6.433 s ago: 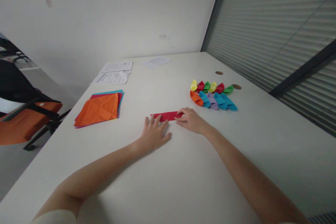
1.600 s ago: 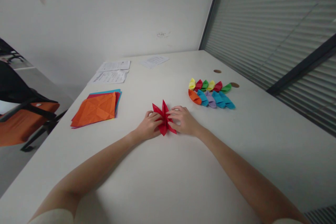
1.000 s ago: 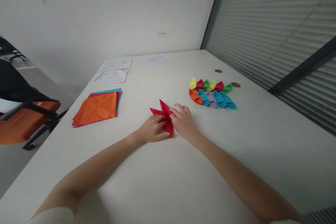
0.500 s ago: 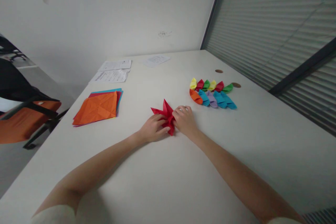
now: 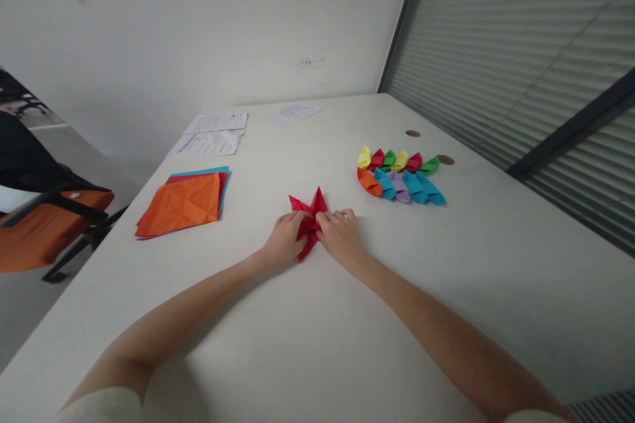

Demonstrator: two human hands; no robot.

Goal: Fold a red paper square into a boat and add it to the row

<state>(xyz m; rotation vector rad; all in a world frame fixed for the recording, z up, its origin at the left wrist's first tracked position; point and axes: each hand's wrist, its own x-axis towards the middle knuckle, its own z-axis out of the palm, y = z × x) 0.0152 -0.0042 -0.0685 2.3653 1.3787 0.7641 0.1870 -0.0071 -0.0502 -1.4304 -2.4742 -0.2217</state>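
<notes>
Fingers of your left hand [image 5: 285,242] are curled onto the left side of the red folded paper [image 5: 311,206], pinching it, and your right hand [image 5: 341,236] is clenched on its right side in the same way, their fingertips almost meeting over its middle. You have the paper low against the counter [image 5: 347,324], roughly in the centre of the surface and straight ahead of you; two red points stick up beyond your knuckles and a third pokes down towards you between the hands. Both your bare forearms reach in from the near edge.

To your right, near the paper but apart from it, sit the small folded pieces [image 5: 401,177] in two rows: yellow, red and green ones behind, orange, blue and purple ones in front, each touching its neighbour. Just past them you can see two round brown marks [image 5: 445,160] in the counter. To your left lies a flat stack of coloured sheets [image 5: 181,206], a creased orange one on top, red and blue edges showing beneath. Farther back, by the wall, rest some printed white papers [image 5: 212,135]. Off the counter's left edge stands an orange chair [image 5: 42,231], and slatted blinds [image 5: 520,39] fill your right
</notes>
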